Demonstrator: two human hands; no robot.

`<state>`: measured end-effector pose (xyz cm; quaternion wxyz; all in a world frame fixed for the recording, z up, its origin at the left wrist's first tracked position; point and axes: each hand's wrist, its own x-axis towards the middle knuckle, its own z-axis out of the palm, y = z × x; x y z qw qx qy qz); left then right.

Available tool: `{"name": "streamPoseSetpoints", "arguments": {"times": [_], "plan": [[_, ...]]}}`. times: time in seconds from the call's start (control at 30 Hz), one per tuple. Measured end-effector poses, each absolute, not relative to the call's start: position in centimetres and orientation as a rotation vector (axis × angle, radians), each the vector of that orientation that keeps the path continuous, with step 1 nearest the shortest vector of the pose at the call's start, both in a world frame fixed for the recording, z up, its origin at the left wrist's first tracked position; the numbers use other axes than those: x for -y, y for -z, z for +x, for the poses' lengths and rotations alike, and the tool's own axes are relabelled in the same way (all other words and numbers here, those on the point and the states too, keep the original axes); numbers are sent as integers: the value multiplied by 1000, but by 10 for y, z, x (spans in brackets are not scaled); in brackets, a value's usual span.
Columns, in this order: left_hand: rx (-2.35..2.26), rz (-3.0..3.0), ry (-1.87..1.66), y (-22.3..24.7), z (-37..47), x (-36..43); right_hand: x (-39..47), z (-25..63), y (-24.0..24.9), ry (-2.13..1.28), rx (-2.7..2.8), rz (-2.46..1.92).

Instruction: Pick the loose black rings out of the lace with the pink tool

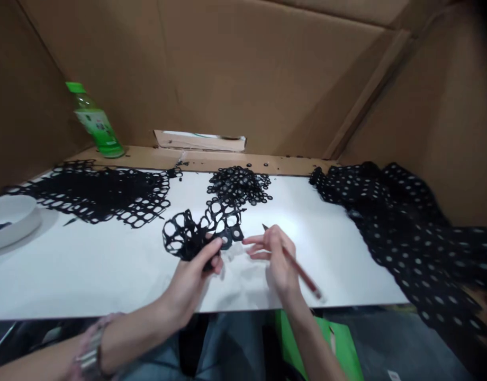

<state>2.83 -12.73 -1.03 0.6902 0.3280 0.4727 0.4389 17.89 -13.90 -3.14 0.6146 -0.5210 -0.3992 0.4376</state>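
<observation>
My left hand (199, 270) pinches a floppy black sheet full of round holes (183, 233) between thumb and fingers, above the white tabletop. Along the sheet's right end, two rings (231, 236) with small centres still sit in the web. Close by on the right, my right hand (277, 254) holds a slim reddish-brown pencil-shaped tool (303, 272). Its dark tip points up and left, and its other end slants down to the right. The fingertips of this hand are by the sheet's right edge; whether they touch it I cannot tell.
Behind my hands lies a pile of small black rings (239, 182). Black punched-out webbing (104, 190) is heaped at left, near a white bowl (13, 217) and a green bottle (98, 127). Dotted black sheets (386, 222) drape over the right side. Cardboard walls (243, 74) enclose the table.
</observation>
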Motion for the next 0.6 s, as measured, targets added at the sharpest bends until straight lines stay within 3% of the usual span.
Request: {"name": "streamPoseSetpoints", "arguments": {"times": [0.17, 0.3, 0.5, 0.6], "plan": [[-1003, 793, -1079, 27, 47, 142, 147, 130, 20, -941, 959, -1060], [-930, 1072, -751, 30, 27, 145, 131, 141, -5, -730, 999, -1090], [-728, 1719, -125, -22, -53, 117, 96, 199, -79, -598, 1642, -1035], [-918, 1961, -281, -51, -73, 89, 85, 189, -95, -718, 2101, -1086]]}}
